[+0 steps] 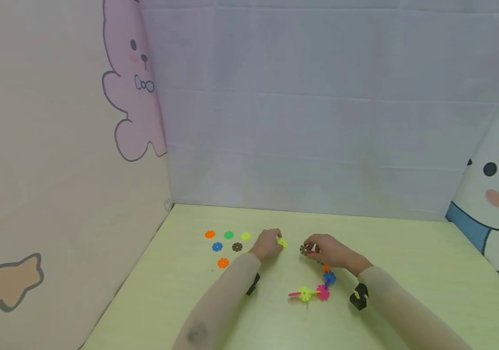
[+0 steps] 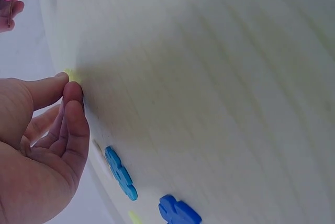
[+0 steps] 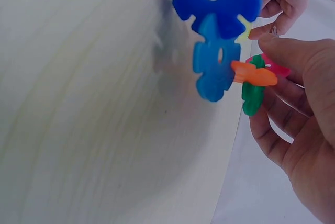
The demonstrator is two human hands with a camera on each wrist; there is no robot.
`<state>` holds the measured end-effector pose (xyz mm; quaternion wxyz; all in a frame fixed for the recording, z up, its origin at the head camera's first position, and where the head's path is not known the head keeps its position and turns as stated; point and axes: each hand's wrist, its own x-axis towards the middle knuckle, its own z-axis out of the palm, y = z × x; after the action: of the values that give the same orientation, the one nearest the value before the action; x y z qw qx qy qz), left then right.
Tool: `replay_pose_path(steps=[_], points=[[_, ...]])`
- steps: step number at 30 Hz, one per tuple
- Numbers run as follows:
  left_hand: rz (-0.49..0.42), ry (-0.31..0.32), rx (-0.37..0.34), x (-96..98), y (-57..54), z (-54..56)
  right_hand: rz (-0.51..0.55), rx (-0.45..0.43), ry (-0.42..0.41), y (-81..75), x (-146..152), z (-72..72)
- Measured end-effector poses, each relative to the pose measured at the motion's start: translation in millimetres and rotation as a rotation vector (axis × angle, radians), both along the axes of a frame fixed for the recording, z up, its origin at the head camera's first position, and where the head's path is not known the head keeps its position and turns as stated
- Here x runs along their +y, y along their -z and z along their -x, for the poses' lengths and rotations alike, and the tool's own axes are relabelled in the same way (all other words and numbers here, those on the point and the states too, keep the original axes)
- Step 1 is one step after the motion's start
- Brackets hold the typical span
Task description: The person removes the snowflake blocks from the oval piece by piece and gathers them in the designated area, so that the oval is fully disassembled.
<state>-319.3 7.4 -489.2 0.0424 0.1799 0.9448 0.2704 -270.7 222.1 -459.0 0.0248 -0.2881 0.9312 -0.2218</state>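
Between thumb and fingertips, my left hand [image 1: 268, 244] pinches a yellow snowflake disc [image 1: 282, 242] close over the table. The same yellow disc [image 2: 71, 75] is mostly hidden by the fingertips in the left wrist view. My right hand [image 1: 329, 250] holds one end of a chain of interlocked notched discs, with a brown disc [image 1: 304, 250] at its tip. From that hand the chain curves toward the front through a green disc [image 3: 253, 90], an orange disc [image 3: 255, 74], blue discs [image 1: 329, 277], a pink disc [image 1: 323, 292] and a yellow disc [image 1: 305, 293], ending in a red disc [image 1: 294, 294].
Left of my left hand, several loose discs lie flat, among them an orange disc [image 1: 210, 234], a green disc [image 1: 229, 235] and a blue disc [image 1: 217, 247]. Behind the pale table [image 1: 398, 301] hangs a white sheet [image 1: 311, 116]; printed cloth walls stand at both sides.
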Motion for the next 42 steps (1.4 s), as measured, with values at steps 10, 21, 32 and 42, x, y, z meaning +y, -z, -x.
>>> replay_pose_path(steps=[10, 21, 32, 42], points=[[-0.044, 0.024, -0.006, -6.0, 3.0, -1.1, 0.004, 0.009, 0.002, 2.3, 2.3, 0.8], [-0.134, 0.131, -0.037, -19.1, -5.7, -21.7, -0.019, 0.008, 0.011, 2.2, 1.5, -0.8], [-0.300, 0.122, -0.261, -11.7, -3.9, -42.7, -0.016, 0.036, -0.019, 5.0, 1.3, 0.7], [-0.340, 0.114, -0.313, -3.4, 2.9, -39.4, -0.012, 0.051, -0.067, 5.1, -1.6, 2.2]])
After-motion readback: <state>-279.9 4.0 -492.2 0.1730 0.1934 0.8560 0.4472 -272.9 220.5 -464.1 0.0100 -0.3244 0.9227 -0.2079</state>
